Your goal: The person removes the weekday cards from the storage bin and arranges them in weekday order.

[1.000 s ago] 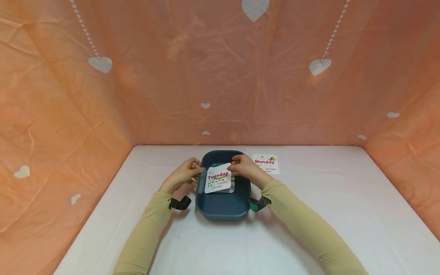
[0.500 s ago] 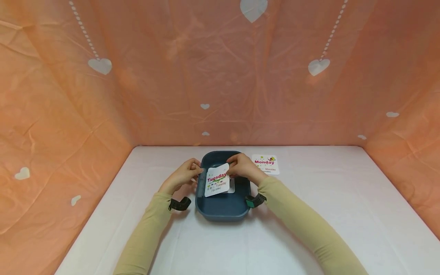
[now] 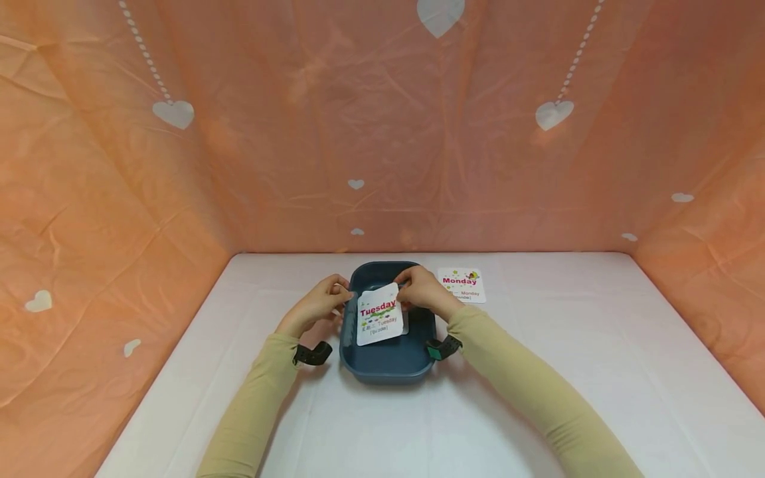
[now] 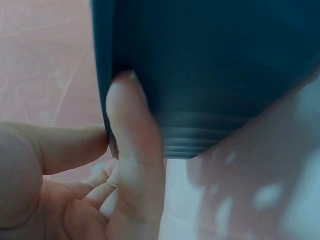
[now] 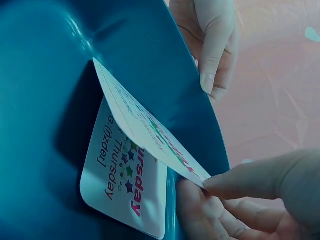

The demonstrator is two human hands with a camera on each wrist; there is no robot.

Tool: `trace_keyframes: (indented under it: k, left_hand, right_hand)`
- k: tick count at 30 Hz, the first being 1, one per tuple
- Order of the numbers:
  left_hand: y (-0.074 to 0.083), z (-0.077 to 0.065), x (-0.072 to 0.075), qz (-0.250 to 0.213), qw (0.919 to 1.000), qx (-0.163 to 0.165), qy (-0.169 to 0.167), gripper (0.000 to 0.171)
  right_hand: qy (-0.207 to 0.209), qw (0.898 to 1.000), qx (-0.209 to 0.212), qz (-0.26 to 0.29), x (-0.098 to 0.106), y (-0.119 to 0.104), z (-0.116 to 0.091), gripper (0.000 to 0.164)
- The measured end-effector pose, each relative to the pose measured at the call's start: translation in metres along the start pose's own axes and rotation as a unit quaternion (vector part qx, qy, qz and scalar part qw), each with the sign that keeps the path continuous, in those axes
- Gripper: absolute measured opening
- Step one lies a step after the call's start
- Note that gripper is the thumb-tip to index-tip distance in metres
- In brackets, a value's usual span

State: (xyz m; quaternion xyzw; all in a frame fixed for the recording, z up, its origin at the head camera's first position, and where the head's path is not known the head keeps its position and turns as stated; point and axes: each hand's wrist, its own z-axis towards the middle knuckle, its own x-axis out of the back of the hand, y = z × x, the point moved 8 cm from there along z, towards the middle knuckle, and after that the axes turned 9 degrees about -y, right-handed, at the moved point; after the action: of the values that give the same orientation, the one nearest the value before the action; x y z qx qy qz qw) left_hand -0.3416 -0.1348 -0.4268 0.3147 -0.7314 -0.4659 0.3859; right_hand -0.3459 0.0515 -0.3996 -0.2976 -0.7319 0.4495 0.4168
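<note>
One Tuesday card (image 3: 380, 315), head view: tilted over blue tray (image 3: 388, 365), pinched in right hand (image 3: 423, 290); Monday card (image 3: 462, 285) lies right of tray. Left wrist: left hand (image 4: 85, 205) pinches tray's rim. Right wrist: Thursday card (image 5: 125, 175) inside tray

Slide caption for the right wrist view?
Right hand pinches a white, round-cornered Tuesday card tilted over a white Thursday card in a blue rectangular tray.
</note>
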Motion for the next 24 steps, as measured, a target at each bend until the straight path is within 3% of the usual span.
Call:
trace_keyframes:
  k: [8, 24]
  left_hand:
    - [0.0, -0.001, 0.0, -0.002, 0.9999, 0.008, 0.006, 0.026]
    - [0.003, -0.002, -0.001, -0.013, 0.9998, -0.014, 0.009, 0.019]
  right_hand:
    - [0.018, 1.0, 0.001, -0.006, 0.004, 0.0, 0.001, 0.033]
    - [0.066, 0.997, 0.017, -0.047, 0.015, -0.005, -0.003, 0.015]
